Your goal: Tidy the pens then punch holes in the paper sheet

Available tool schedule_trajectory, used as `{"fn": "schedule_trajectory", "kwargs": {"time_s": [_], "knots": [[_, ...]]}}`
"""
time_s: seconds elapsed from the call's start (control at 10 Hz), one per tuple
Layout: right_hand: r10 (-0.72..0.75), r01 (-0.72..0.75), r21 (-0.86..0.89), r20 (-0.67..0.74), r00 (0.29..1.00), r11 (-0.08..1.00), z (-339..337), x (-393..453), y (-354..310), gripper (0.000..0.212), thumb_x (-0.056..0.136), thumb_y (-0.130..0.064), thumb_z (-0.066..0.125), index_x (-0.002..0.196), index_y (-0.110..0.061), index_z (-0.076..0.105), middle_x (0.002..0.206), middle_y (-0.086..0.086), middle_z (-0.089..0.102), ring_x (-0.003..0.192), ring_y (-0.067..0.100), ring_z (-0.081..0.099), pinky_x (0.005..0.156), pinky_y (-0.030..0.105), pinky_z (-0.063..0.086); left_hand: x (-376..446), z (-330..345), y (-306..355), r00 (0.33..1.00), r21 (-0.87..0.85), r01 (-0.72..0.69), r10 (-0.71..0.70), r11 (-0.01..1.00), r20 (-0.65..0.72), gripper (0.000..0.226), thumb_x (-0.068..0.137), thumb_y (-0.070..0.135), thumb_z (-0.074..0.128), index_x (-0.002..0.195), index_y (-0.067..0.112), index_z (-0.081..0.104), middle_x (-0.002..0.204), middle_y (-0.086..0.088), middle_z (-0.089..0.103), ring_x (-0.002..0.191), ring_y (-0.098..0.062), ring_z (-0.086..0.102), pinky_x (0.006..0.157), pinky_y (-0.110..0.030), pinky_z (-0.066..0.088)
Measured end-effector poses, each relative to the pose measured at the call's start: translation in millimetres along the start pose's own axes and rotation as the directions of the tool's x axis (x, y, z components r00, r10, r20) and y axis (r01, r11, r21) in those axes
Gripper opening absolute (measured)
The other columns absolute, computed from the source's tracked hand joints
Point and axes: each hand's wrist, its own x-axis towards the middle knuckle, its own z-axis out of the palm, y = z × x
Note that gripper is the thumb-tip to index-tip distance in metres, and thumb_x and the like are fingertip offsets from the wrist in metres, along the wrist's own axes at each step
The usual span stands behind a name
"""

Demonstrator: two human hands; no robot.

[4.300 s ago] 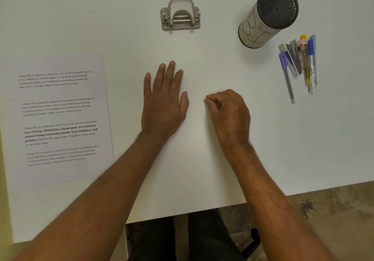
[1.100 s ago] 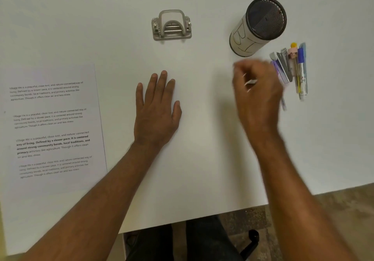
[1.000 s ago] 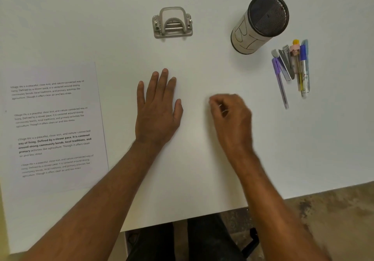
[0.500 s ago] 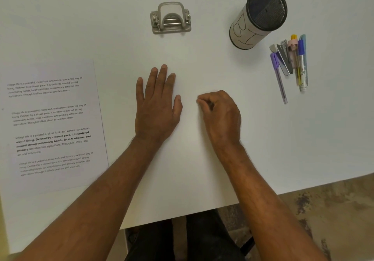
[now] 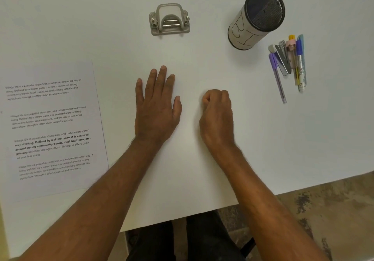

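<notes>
On the pen holder: "BI".

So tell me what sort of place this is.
Most likely an office or study desk: a white table holding a hole punch, a mesh pen holder, loose pens and a printed paper sheet.
</notes>
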Motion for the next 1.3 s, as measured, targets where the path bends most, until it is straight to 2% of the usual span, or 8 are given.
{"fn": "schedule_trajectory", "kwargs": {"time_s": [0.1,0.2,0.3,0.4,0.6,1.0,1.2,1.3], "knots": [[0.091,-0.085,0.222,-0.015,0.996,0.971,-23,11,-1,0.023,0.099,0.004,0.036,0.099,-0.015,0.050,0.107,0.005,0.051,0.091,0.015,0.045,0.086,0.038,0.046,0,-1,0,1.000,0.002,0.003,-0.003,1.000,0.003,0.059,0.108,0.039,0.036,0.161,0.016,0.033,0.174,-0.007,0.023,0.162,-0.026,0.017,0.131,-0.056,0.011],[0.047,0.034,0.310,-0.250,0.967,0.950,-75,52,-5,0.024,0.096,0.004,0.031,0.098,-0.013,0.047,0.100,0.007,0.052,0.091,0.029,0.055,0.086,0.041,0.048,0,-2,1,1.000,-0.007,0.005,-0.005,1.000,0.014,0.059,0.108,0.039,0.036,0.162,0.016,0.033,0.174,-0.006,0.022,0.162,-0.025,0.016,0.131,-0.056,0.010],[-0.018,0.097,0.194,-0.375,0.927,0.976,-106,85,-7,0.022,0.096,0.000,0.032,0.101,-0.008,0.052,0.100,0.002,0.052,0.087,0.019,0.052,0.079,0.019,0.041,0,-2,1,1.000,-0.005,0.002,-0.002,1.000,0.016,0.059,0.108,0.038,0.036,0.162,0.016,0.033,0.174,-0.006,0.021,0.162,-0.025,0.016,0.131,-0.056,0.011],[-0.048,0.045,-0.018,-0.343,0.938,0.999,-131,125,-6,0.022,0.102,-0.012,0.040,0.116,-0.009,0.057,0.114,-0.003,0.057,0.087,0.002,0.046,0.078,0.012,0.039,-1,-3,1,1.000,-0.004,0.002,-0.002,1.000,0.011,0.058,0.107,0.037,0.036,0.161,0.015,0.034,0.174,-0.007,0.023,0.162,-0.026,0.017,0.131,-0.056,0.012],[-0.068,0.002,-0.225,-0.290,0.955,0.974,-136,151,-2,0.020,0.102,-0.027,0.056,0.120,-0.025,0.065,0.128,-0.004,0.065,0.117,0.016,0.062,0.095,0.037,0.051,-1,-3,1,1.000,-0.019,0.001,-0.001,1.000,0.005,0.058,0.107,0.037,0.037,0.161,0.015,0.035,0.173,-0.007,0.024,0.162,-0.026,0.018,0.131,-0.057,0.012],[-0.180,0.131,-0.148,-0.387,0.904,0.980,-127,147,2,0.027,0.101,-0.028,0.050,0.119,-0.024,0.070,0.122,-0.003,0.067,0.111,0.013,0.062,0.092,0.029,0.051,0,0,0,1.000,-0.017,-0.002,0.003,1.000,0.026,0.059,0.107,0.037,0.036,0.161,0.014,0.034,0.174,-0.008,0.023,0.162,-0.026,0.017,0.131,-0.057,0.011],[-0.261,0.338,0.030,-0.572,0.778,0.941,-113,116,11,0.017,0.100,-0.014,0.054,0.106,-0.010,0.070,0.105,0.006,0.063,0.086,0.007,0.055,0.077,0.019,0.047,1,-4,2,1.000,-0.034,0.001,-0.001,0.999,0.003,0.059,0.107,0.037,0.036,0.161,0.015,0.034,0.173,-0.007,0.024,0.162,-0.026,0.017,0.131,-0.056,0.011],[-0.268,0.379,0.080,-0.575,0.773,0.922,-98,93,20,0.015,0.102,-0.012,0.054,0.107,-0.009,0.068,0.107,0.009,0.062,0.088,0.009,0.055,0.075,0.024,0.049,1,-3,2,1.000,-0.032,-0.004,0.004,0.999,0.004,0.059,0.107,0.037,0.037,0.161,0.015,0.034,0.173,-0.007,0.024,0.162,-0.025,0.018,0.131,-0.057,0.012]]}}
